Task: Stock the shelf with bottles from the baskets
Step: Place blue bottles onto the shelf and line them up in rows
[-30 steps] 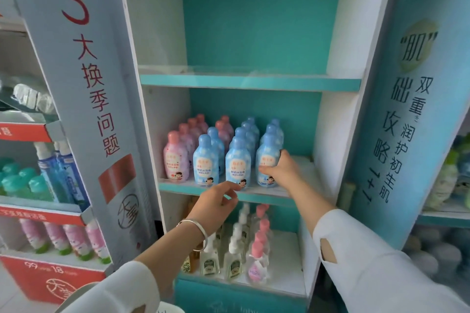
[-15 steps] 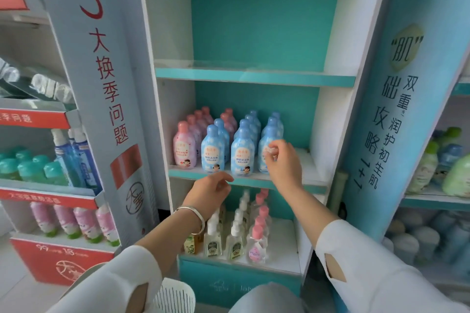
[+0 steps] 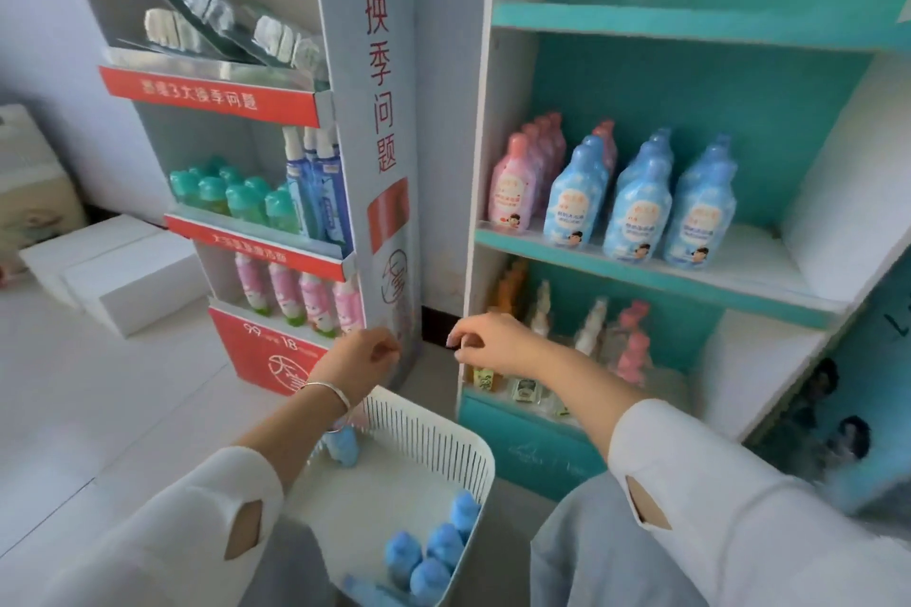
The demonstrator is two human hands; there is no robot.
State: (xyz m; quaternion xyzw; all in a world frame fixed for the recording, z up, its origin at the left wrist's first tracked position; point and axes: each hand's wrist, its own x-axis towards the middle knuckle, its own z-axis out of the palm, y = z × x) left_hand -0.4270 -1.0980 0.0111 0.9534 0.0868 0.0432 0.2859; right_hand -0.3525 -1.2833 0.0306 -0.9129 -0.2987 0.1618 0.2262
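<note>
Above the basket [image 3: 434,434], left hand [image 3: 362,360] and right hand [image 3: 493,343] are hovering loosely curled, empty; blue bottles [image 3: 446,545] are likely handling light, slick: grip mid-body.

Both arms reach forward, left hand [image 3: 362,357] hangs just beside right hand [image 3: 485,340], fingers loosely curled, both empty.

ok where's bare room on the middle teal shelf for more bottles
The middle shelf is bare at its right end, between the last row of blue bottles and the white side wall. Its left stretch is packed with pink bottles and blue rows. The lower shelf is bare right of the pump bottles.
</note>
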